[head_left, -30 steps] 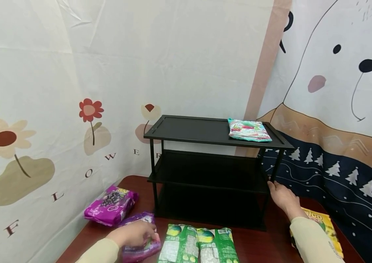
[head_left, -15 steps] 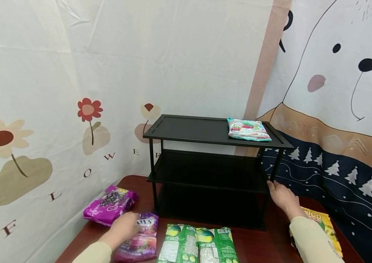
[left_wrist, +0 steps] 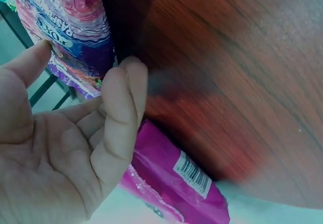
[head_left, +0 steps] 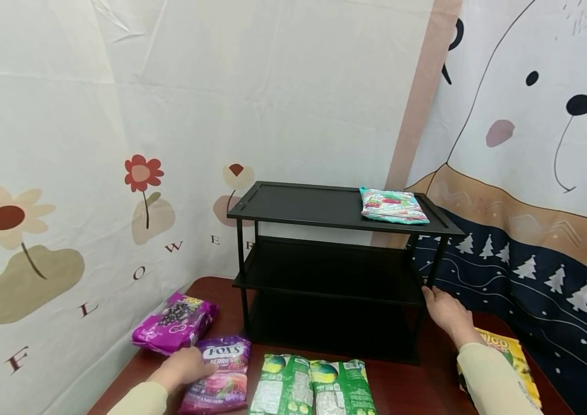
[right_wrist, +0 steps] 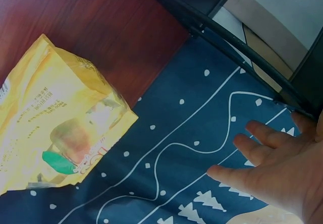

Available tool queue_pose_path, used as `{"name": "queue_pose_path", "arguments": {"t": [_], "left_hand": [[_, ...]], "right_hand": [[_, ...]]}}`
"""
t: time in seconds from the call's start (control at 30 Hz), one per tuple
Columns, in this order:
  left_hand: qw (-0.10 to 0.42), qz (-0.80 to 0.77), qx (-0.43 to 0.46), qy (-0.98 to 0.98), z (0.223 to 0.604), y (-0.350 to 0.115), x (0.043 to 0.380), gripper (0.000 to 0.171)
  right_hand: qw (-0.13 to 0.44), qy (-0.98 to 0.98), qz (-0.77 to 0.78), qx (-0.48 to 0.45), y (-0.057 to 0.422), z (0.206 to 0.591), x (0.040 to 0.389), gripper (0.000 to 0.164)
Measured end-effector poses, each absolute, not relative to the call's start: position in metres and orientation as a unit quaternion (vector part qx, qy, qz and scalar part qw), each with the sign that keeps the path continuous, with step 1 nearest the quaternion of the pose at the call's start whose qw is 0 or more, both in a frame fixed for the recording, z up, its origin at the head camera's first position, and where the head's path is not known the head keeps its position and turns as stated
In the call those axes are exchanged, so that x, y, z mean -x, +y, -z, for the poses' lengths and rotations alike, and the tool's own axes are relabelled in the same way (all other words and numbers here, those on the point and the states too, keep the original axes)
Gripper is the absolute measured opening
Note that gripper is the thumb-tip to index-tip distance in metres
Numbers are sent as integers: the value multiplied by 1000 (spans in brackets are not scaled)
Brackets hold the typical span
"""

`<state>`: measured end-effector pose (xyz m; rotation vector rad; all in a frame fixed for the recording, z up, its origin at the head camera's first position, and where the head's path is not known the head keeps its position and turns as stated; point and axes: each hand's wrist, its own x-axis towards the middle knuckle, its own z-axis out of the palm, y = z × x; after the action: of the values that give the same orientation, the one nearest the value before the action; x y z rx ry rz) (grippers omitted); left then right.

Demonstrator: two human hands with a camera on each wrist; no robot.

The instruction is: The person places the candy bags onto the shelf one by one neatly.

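Note:
On the table's left front lies a purple Fox's candy bag (head_left: 219,374), label up. My left hand (head_left: 181,369) is at its left edge in the head view; in the left wrist view the thumb stands apart from the loosely bent fingers, with nothing held between them. A magenta candy bag (head_left: 175,324) with a grape picture lies just behind that hand. At the right front post of a black three-tier shelf (head_left: 314,203), my right hand (head_left: 448,314) pinches the frame near the middle tier. Its other fingers spread loosely in the right wrist view; the thumb is mostly cut off there.
Two green bags (head_left: 282,386) lie side by side in front of the shelf. A yellow bag (head_left: 514,360) is beyond the right forearm. A teal-and-white bag (head_left: 393,206) sits on the top tier. Printed cloth (head_left: 314,86) hangs behind the table.
My left hand has let go of the purple Fox's bag and moved left off its middle. The bag now lies straighter with its label showing. My right hand stays at the shelf.

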<state>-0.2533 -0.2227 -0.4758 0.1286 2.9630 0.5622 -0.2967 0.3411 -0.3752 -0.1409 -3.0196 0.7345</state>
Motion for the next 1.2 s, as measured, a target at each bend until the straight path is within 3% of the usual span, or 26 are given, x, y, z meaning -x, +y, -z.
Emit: {"name": "queue_pose_path", "arguments": {"t": [0.2, 0.5, 0.7, 1.2], "left_hand": [[28, -228, -43, 972, 476, -222, 257, 53], [36, -288, -14, 957, 477, -220, 260, 36], [7, -313, -1, 950, 479, -220, 261, 27], [-28, -341, -55, 938, 456, -212, 261, 10]], "right_hand": [[18, -970, -237, 44, 342, 374, 296, 76], [18, -971, -237, 38, 342, 378, 296, 76], [19, -971, -236, 37, 342, 377, 297, 75], [25, -972, -231, 26, 341, 371, 296, 66]]}}
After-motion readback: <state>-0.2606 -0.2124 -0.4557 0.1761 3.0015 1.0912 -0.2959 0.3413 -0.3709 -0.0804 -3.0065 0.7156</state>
